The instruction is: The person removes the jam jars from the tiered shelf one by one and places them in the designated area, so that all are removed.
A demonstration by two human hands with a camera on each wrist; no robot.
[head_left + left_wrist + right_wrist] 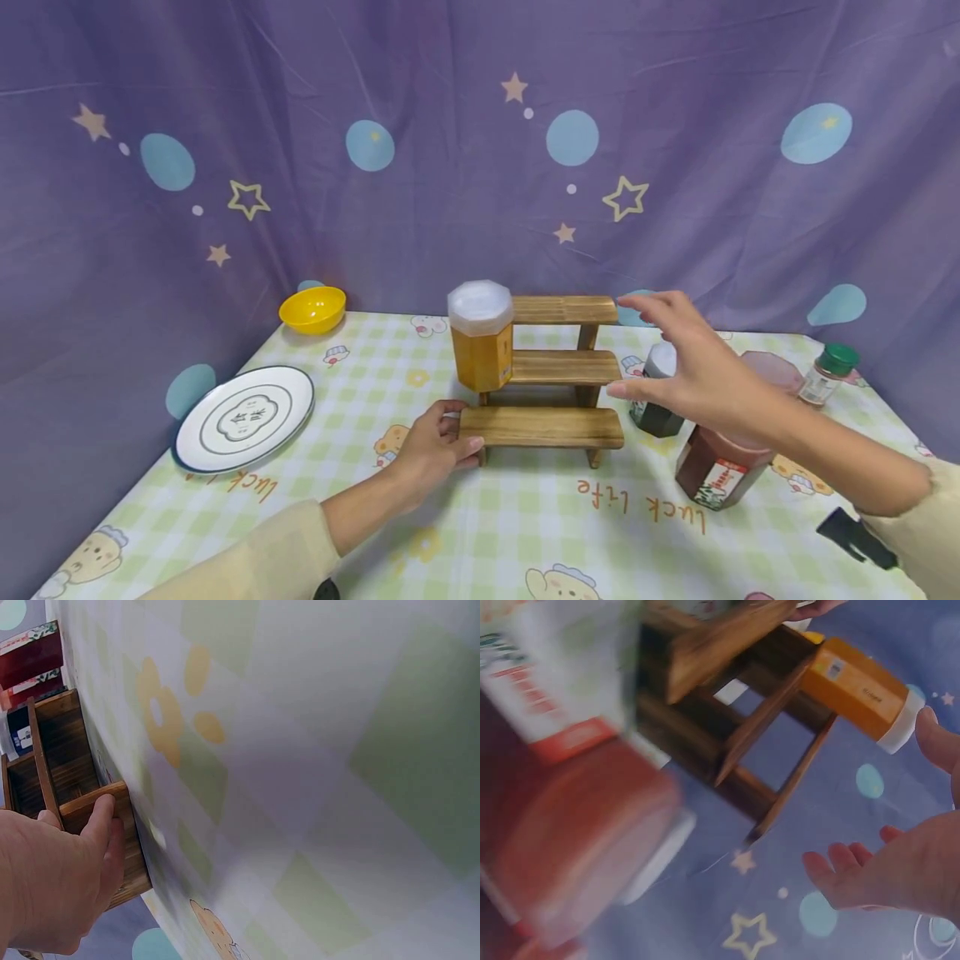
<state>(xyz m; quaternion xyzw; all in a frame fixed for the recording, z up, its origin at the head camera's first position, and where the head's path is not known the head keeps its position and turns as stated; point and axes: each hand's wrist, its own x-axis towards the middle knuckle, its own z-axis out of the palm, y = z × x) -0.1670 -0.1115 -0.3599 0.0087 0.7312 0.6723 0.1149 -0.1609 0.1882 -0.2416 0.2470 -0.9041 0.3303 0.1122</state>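
A three-step wooden rack (543,427) stands on the table. My left hand (431,446) grips the left end of its lowest step, thumb on top; the left wrist view shows fingers (103,821) against the board. An amber jar with a white lid (482,358) stands upright at the left end of the middle step. My right hand (690,367) is raised beside the rack's right end, thumb and fingers spread apart, holding nothing. Below and behind it are a dark jar with a whitish lid (656,417) and a large reddish-brown jar (723,471), its upper part partly hidden by my forearm.
A small green-capped shaker bottle (823,379) stands at the right. On the left are a white plate with a dark rim (288,392) and a yellow bowl (313,312). A checked cloth covers the table; a purple curtain (480,208) hangs behind. A black object (855,537) shows near the right sleeve.
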